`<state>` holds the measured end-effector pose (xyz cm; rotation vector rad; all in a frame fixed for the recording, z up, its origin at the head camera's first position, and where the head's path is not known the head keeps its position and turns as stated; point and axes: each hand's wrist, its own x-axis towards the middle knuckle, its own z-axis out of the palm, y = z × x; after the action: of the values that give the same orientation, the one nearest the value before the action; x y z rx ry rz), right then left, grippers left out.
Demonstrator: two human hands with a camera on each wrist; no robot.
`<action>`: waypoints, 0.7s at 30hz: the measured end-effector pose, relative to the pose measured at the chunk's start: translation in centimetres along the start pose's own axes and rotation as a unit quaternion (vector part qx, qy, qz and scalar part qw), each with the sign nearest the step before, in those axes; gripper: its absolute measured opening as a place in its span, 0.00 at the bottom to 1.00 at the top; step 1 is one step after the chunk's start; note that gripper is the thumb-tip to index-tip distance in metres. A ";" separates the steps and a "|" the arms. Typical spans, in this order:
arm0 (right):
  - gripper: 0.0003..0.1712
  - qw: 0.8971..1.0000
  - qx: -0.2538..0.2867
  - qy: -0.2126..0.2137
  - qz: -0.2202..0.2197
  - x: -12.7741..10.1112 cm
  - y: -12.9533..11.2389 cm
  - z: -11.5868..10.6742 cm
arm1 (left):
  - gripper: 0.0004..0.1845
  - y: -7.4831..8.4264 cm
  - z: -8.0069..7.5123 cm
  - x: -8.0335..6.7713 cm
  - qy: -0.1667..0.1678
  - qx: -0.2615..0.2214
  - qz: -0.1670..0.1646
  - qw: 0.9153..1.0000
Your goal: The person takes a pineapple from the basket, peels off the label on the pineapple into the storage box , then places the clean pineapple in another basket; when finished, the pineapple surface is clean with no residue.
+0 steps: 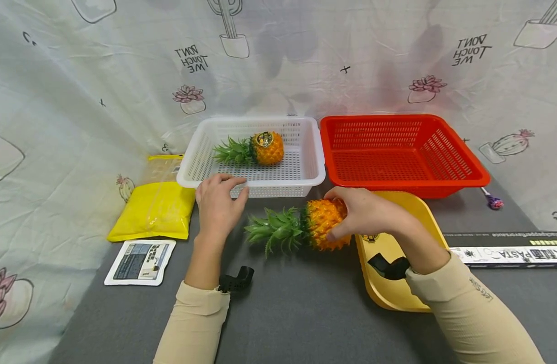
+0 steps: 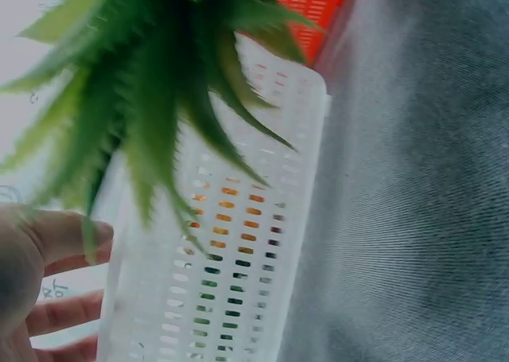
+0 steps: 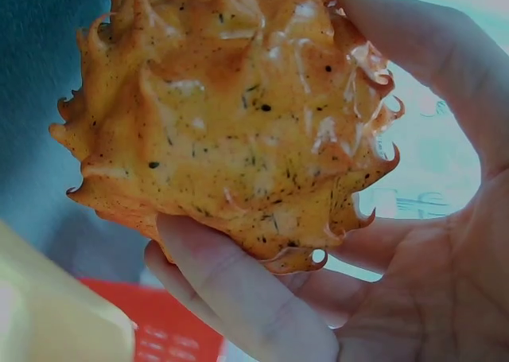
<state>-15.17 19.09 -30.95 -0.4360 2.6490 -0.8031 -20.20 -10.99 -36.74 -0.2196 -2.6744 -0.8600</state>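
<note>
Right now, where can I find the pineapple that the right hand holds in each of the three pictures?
Head: the pineapple is just below the middle, slightly to the right.
Left wrist: only its green leaves show, at the upper left.
Right wrist: its orange body fills the upper middle.
Shared landmark: the red basket.

The right grip (image 1: 368,210) is partly hiding the nearer pineapple (image 1: 323,220), whose leaves (image 2: 151,75) are overrunning the left wrist view's top edge.

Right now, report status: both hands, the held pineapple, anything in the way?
Right hand gripping pineapple by its orange body, leaves toward left side. Left hand empty, near white basket. Second pineapple taking up part of that basket.
</note>
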 end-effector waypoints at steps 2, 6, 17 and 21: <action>0.44 1.000 -0.009 0.001 0.000 -0.4 -0.2 -0.6 | 0.15 -0.2 0.2 0.0 0.007 0.010 0.000 1.000; 0.44 1.000 -0.028 0.004 0.002 -1.1 -0.6 -2.0 | 0.13 -0.5 0.7 0.1 0.031 0.012 -0.003 0.999; 0.45 0.996 -0.074 0.039 0.018 -3.4 -0.5 -7.8 | 0.14 -1.0 0.9 0.5 0.047 0.007 -0.002 0.999; 0.46 0.994 -0.086 0.063 0.016 -3.7 0.3 -10.2 | 0.14 -1.0 1.0 0.6 0.046 0.004 -0.005 0.999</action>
<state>-16.02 25.56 -22.24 -0.3974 2.8479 -0.6132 -21.26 -11.17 -37.82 -0.1612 -2.5959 -0.8415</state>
